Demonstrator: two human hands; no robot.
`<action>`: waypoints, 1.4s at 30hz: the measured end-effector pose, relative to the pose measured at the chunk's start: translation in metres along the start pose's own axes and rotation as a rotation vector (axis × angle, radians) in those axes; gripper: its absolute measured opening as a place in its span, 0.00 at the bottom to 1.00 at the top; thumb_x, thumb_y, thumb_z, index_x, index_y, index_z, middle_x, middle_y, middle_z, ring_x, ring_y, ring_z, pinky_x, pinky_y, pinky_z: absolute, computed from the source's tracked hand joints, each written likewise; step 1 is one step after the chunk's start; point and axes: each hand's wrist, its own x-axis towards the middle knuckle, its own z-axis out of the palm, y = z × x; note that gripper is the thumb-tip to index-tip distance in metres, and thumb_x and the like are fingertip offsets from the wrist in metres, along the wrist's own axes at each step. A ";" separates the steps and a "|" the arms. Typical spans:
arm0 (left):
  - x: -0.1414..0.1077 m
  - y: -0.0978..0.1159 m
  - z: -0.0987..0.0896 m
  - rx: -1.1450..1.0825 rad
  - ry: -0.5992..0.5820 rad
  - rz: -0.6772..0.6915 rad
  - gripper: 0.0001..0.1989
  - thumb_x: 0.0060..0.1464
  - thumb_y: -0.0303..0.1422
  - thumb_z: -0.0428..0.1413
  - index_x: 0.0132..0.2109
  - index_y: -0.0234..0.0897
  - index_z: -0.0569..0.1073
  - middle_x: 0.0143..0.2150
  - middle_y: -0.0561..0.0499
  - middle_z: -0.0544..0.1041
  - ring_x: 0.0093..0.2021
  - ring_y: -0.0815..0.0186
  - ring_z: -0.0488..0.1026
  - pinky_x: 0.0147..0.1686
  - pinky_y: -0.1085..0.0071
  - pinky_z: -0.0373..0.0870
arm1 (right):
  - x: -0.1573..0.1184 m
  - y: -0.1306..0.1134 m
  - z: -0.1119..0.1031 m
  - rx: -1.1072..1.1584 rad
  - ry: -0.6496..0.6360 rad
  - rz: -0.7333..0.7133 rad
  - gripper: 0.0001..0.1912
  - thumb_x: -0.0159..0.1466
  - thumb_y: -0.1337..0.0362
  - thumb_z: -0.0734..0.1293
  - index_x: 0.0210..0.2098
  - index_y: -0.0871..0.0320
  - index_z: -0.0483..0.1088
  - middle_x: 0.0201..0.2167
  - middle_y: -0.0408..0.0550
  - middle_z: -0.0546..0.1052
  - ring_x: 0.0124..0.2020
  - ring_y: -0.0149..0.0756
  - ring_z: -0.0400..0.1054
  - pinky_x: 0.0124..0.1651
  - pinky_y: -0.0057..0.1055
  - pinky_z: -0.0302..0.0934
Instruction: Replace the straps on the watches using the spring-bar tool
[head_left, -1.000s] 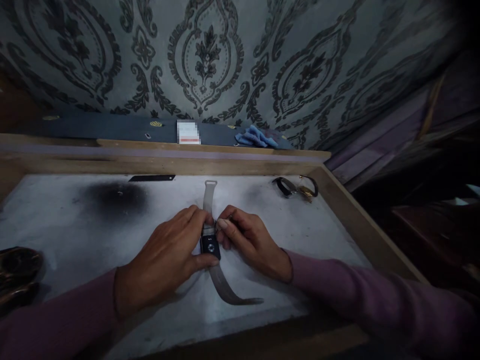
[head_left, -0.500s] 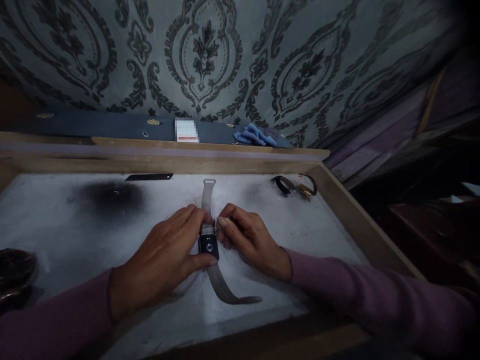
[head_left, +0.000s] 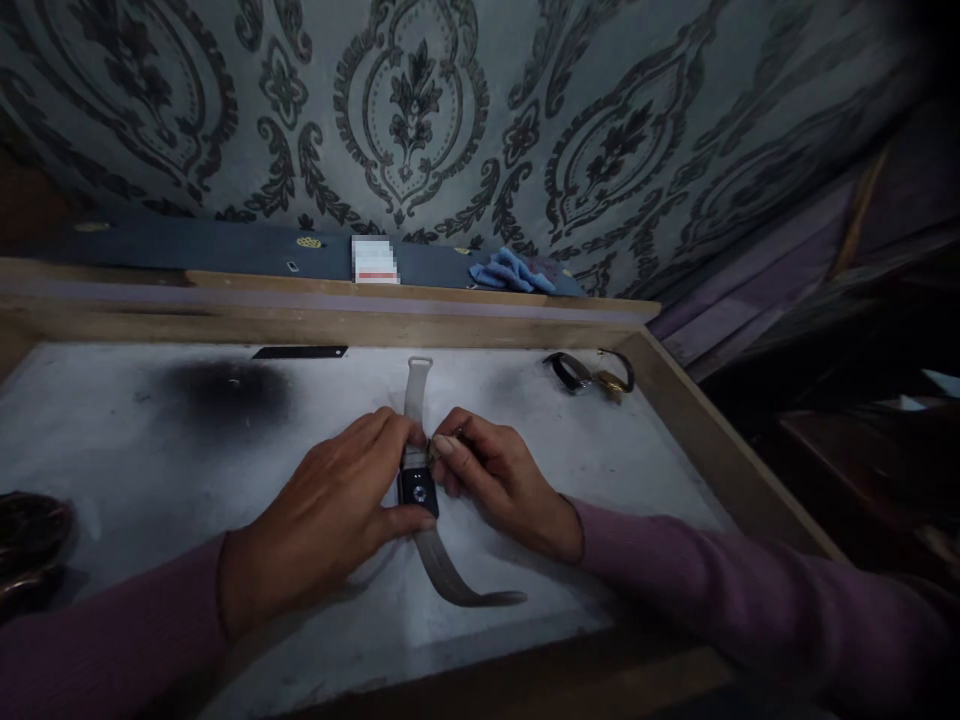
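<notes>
A smartwatch (head_left: 418, 490) lies back side up on the white surface, its dark case showing a round sensor. Its pale grey strap runs out both ways: one part with a loop end (head_left: 420, 362) points away, while the longer part (head_left: 450, 580) curves toward the right front. My left hand (head_left: 337, 500) grips the case, thumb at the near edge and fingers at the far edge by the strap joint. At the right side of that joint, my right hand (head_left: 487, 470) is pinched closed around something small and thin, mostly hidden by the fingers.
Wooden walls (head_left: 420, 325) frame the white surface. A dark blade (head_left: 300, 352) lies along the back, with two watches (head_left: 574, 372) at the back right. Dark round objects (head_left: 34, 540) sit at the left edge. Beyond the frame are a blue cloth (head_left: 511, 270) and a blurred white box (head_left: 375, 260).
The fingertips of my right hand have shifted very slightly at the strap joint. The watch and my left hand stay in place; the view has tilted a little.
</notes>
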 end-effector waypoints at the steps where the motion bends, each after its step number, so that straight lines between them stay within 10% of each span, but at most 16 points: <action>1: 0.000 0.000 0.000 0.001 -0.001 -0.003 0.18 0.50 0.31 0.64 0.44 0.41 0.63 0.44 0.52 0.70 0.44 0.59 0.70 0.40 0.63 0.66 | 0.000 0.000 0.000 -0.002 -0.001 0.002 0.12 0.70 0.59 0.59 0.32 0.57 0.62 0.22 0.39 0.69 0.19 0.24 0.60 0.23 0.23 0.58; 28: 0.001 0.001 0.000 0.014 -0.023 -0.002 0.14 0.53 0.33 0.60 0.43 0.41 0.63 0.43 0.51 0.70 0.43 0.59 0.69 0.40 0.62 0.65 | 0.004 -0.003 0.002 -0.367 -0.034 -0.299 0.10 0.70 0.68 0.56 0.31 0.55 0.58 0.25 0.40 0.65 0.22 0.27 0.59 0.28 0.26 0.58; 42: 0.001 0.003 -0.004 0.015 -0.049 0.006 0.16 0.52 0.33 0.62 0.44 0.40 0.64 0.42 0.51 0.70 0.44 0.58 0.68 0.41 0.62 0.65 | 0.002 -0.002 0.002 -0.322 -0.026 -0.194 0.09 0.70 0.66 0.57 0.32 0.56 0.60 0.23 0.38 0.65 0.21 0.26 0.59 0.27 0.25 0.57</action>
